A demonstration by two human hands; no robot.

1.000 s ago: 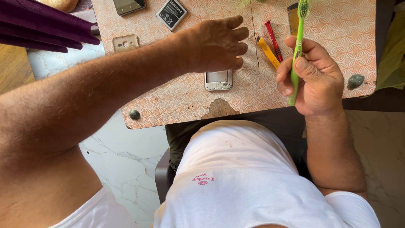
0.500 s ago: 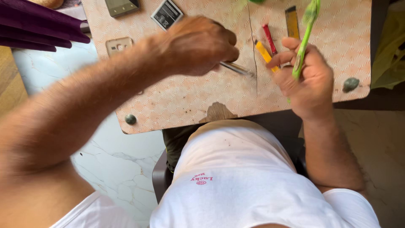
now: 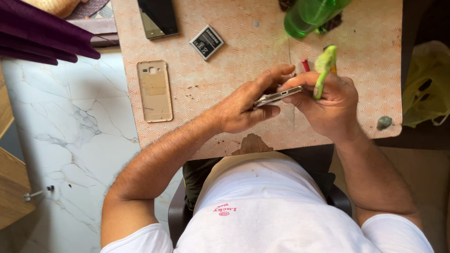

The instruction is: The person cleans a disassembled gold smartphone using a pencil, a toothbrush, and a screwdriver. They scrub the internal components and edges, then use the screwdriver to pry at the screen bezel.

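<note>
White marble flooring shows along the left of the frame beside a small worktop [image 3: 365, 28] covered in an orange-and-cream patterned laminate, chipped at its near edge. At the centre of the frame, above the worktop, the left hand [image 3: 246, 105] is clamped on a slim silver phone body [image 3: 276, 96], held edge-on with thumb below and fingers over its top. The right hand [image 3: 330, 105] meets it from the right, fingertips touching the phone's end, while its fist is closed round a light-green plastic toothbrush [image 3: 323, 70] that stands upward, bristle head toward the top of the frame. Just behind these hands a red pen-like tool [image 3: 305, 64] lies on the worktop. Further up sits a green translucent plastic bottle [image 3: 309, 16]. Toward the upper left lie a black rectangular phone battery [image 3: 206, 42], a gold phone back cover [image 3: 154, 91] and a dark-screened smartphone [image 3: 158, 18]. A small grey stone-like lump [image 3: 384, 122] rests at the right edge.
</note>
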